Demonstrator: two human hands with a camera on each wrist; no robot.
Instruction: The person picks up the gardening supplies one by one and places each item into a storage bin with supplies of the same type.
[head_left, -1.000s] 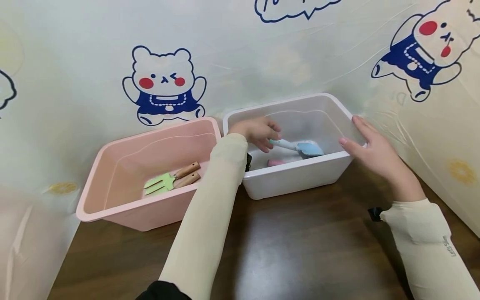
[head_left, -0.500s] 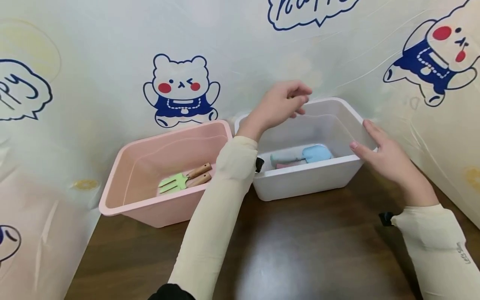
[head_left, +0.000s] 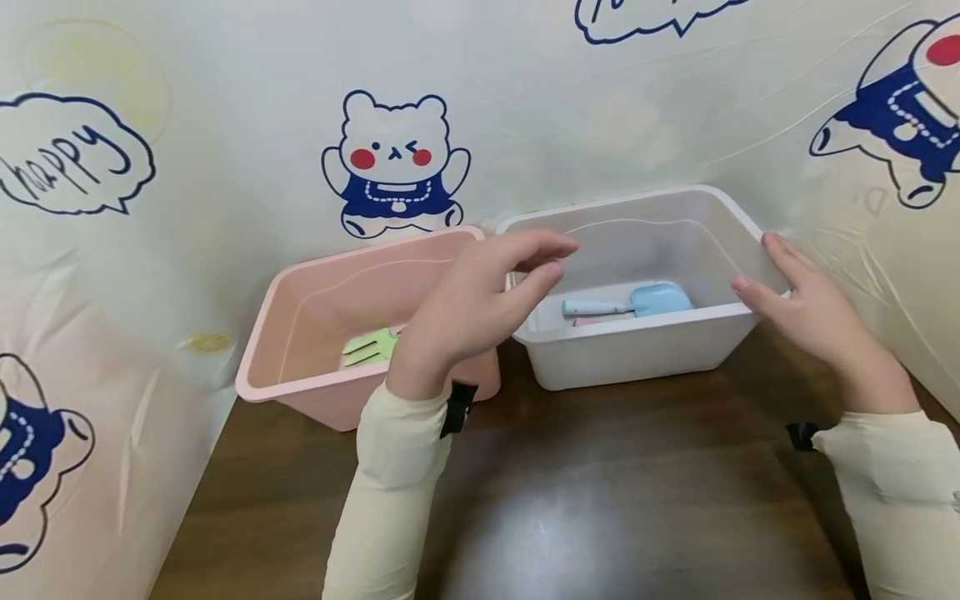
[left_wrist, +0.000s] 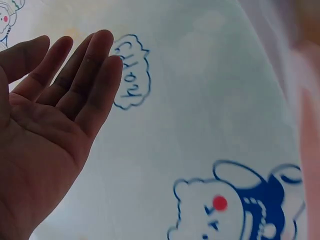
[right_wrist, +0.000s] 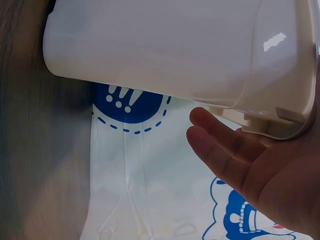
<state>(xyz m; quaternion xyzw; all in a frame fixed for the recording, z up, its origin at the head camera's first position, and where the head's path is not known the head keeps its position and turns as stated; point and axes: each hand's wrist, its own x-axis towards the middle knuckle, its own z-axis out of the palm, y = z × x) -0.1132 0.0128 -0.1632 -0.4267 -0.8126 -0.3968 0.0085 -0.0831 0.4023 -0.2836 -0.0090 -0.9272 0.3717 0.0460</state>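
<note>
My left hand [head_left: 480, 292] hangs in the air over the pink bin's right end, fingers fairly straight and palm bare. In the left wrist view, the left hand [left_wrist: 60, 125] holds nothing. My right hand [head_left: 817, 312] grips the right end of the white bin [head_left: 637, 358], thumb over the rim and fingers along the outer wall, as the right wrist view shows. Inside that bin lies a light blue toy shovel [head_left: 660, 298], with part of a pink object [head_left: 587, 322] below its handle. In the pink bin [head_left: 337, 408] a green hand fork [head_left: 371, 346] shows partly; my left hand hides the rest.
Both bins stand close together on a dark wooden table [head_left: 600, 483], against a wall covering [head_left: 525, 125] printed with cartoon bears. The covering continues round on both sides.
My left hand has come out of the white bin, risen, and moved left and back toward the pink bin. My right hand stays at the white bin's rim. The head view has shifted left.
</note>
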